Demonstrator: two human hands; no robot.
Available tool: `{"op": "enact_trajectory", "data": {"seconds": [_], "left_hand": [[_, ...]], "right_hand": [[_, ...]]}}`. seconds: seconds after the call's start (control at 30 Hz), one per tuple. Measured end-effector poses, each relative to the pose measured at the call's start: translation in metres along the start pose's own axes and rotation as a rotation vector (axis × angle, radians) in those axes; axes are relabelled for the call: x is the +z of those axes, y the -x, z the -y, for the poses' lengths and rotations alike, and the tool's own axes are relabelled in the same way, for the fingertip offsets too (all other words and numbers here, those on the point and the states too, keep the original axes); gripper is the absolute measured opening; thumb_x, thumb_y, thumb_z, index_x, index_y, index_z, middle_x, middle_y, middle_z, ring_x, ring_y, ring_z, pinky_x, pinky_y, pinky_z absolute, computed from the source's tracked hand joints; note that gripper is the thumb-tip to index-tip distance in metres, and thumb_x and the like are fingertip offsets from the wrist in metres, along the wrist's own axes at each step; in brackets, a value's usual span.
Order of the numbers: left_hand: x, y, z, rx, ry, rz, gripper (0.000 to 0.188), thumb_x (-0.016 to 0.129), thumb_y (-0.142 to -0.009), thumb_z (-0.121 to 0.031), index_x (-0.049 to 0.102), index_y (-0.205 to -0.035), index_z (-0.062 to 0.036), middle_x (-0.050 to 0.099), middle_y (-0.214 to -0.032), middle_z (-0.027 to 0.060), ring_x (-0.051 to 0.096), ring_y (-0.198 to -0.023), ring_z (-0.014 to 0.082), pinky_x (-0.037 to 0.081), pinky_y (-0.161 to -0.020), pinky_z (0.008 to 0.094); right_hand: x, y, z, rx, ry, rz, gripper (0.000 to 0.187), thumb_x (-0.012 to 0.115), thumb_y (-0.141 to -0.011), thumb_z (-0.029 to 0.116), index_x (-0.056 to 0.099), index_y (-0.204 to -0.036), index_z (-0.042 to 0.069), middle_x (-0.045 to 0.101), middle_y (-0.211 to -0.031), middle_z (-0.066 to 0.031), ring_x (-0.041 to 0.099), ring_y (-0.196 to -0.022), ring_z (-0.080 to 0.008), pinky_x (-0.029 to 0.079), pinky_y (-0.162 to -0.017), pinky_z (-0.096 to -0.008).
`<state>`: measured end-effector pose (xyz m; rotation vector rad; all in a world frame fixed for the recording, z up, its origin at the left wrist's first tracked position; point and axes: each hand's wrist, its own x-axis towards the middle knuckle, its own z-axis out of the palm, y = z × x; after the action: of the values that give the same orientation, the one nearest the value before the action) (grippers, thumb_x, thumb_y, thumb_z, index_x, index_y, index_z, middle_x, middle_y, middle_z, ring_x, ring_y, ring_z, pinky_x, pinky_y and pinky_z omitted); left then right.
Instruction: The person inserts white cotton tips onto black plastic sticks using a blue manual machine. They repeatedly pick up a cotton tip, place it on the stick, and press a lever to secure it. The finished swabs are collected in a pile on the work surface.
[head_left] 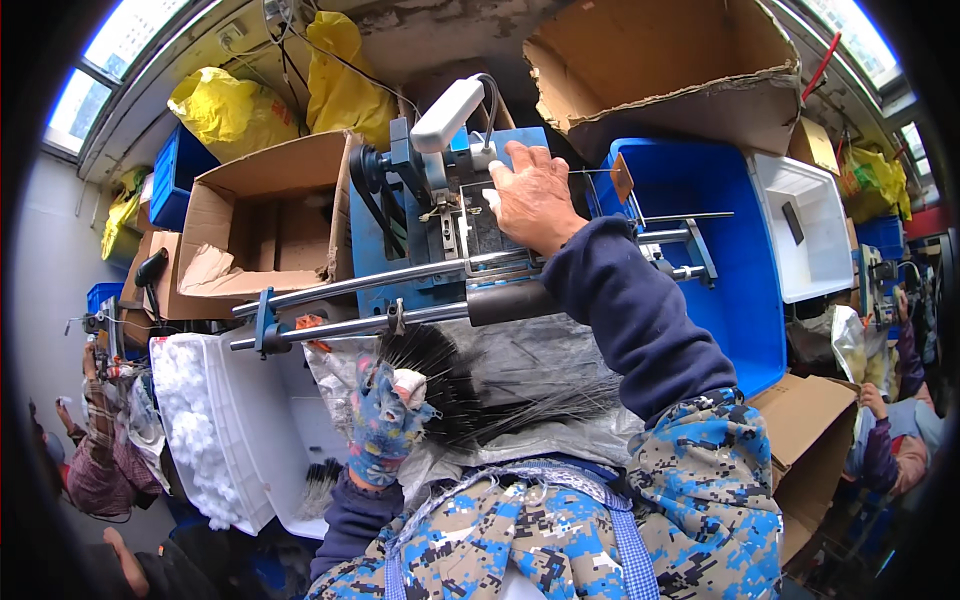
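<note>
My left hand [385, 420], in a patterned work glove, grips a fanned bundle of thin black wires [450, 385] lying over grey plastic sheeting on my lap. My right hand [530, 200] is bare and reaches forward onto the blue bench machine [420, 200], its fingers resting on the top of the machine's middle part next to a small white piece [492, 198]. A white handle [447, 115] sticks up at the back of the machine. Two long metal rods [350, 305] run across in front of it.
A white bin [235, 440] with white fluffy balls stands at my left, an open cardboard box [270, 215] behind it. A blue crate [740, 270] and white tub [815, 235] are at right, with a large cardboard box [680, 70] behind. Other people sit at both sides.
</note>
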<state>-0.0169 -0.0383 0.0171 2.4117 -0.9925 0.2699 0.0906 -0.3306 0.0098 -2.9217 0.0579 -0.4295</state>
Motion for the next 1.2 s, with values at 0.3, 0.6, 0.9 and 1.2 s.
{"op": "enact_trajectory", "data": {"seconds": [0.3,0.6,0.9,1.2], "left_hand": [[-0.008,-0.021,-0.015,0.053,0.097,0.001,0.036,0.069,-0.060,-0.004,0.061,-0.094,-0.0048,0.058,-0.084,0.0107,0.056,-0.076,0.0277,0.044,-0.066,0.0358],[-0.010,0.003,0.000,-0.113,0.104,-0.025,0.023,0.071,-0.067,-0.013,0.063,-0.089,-0.0084,0.060,-0.083,0.0113,0.057,-0.078,0.0326,0.044,-0.074,0.0432],[-0.012,0.000,-0.001,-0.047,0.015,-0.051,0.025,0.071,-0.065,-0.013,0.064,-0.089,-0.0075,0.058,-0.087,0.0133,0.055,-0.082,0.0341,0.043,-0.070,0.0434],[-0.009,0.009,0.010,-0.256,0.160,-0.022,0.028,0.065,-0.066,-0.006,0.061,-0.094,-0.0041,0.057,-0.090,0.0146,0.054,-0.080,0.0345,0.042,-0.076,0.0426]], "right_hand": [[-0.022,0.034,0.006,0.045,-0.064,0.122,0.064,0.066,-0.075,0.036,0.046,-0.119,-0.005,0.039,-0.112,-0.0155,0.046,-0.101,-0.0302,0.044,-0.076,-0.0403],[-0.006,0.026,0.041,0.022,-0.151,0.095,0.067,0.064,-0.077,0.036,0.042,-0.120,-0.009,0.046,-0.106,-0.0199,0.056,-0.088,-0.0315,0.050,-0.073,-0.0354],[-0.012,0.024,0.039,-0.063,-0.173,0.142,0.062,0.063,-0.078,0.030,0.039,-0.120,-0.011,0.047,-0.104,-0.0235,0.058,-0.085,-0.0332,0.050,-0.072,-0.0371],[-0.039,0.013,-0.028,-0.033,0.158,-0.110,0.022,0.059,-0.074,0.013,0.060,-0.092,0.002,0.052,-0.096,-0.0116,0.048,-0.093,-0.0260,0.034,-0.077,-0.0408]]}}
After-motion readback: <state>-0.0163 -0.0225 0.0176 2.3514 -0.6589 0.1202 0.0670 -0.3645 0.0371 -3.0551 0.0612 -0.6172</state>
